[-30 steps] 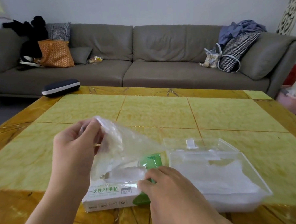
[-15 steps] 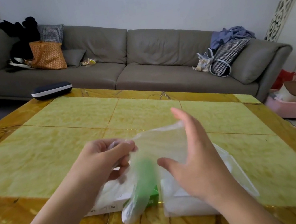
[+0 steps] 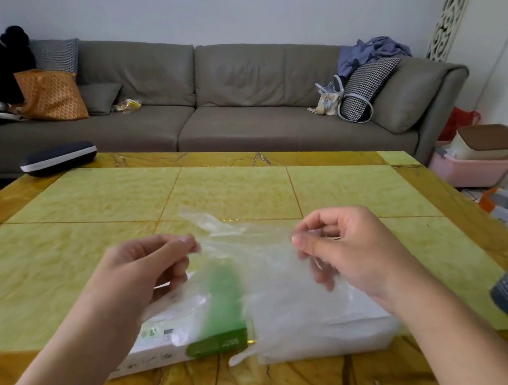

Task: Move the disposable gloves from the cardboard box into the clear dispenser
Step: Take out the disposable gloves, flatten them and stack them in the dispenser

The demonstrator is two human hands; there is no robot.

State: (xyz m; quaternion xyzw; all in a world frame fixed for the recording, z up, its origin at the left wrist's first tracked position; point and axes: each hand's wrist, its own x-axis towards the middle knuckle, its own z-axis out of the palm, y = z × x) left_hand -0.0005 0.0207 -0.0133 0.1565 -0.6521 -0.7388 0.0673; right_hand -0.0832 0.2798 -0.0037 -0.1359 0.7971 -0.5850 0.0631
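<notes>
Clear glove (image 3: 249, 259), pinched between left hand (image 3: 145, 271), right hand (image 3: 343, 245)

White-green cardboard box (image 3: 202, 338); yellow marbled table (image 3: 86, 224); orange bag (image 3: 50, 94).

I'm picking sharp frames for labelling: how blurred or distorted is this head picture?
Head view: the glove, pinched between left hand and right hand, is motion-smeared; the cardboard box print is unreadable; wide-angle bending curves the sofa.
</notes>
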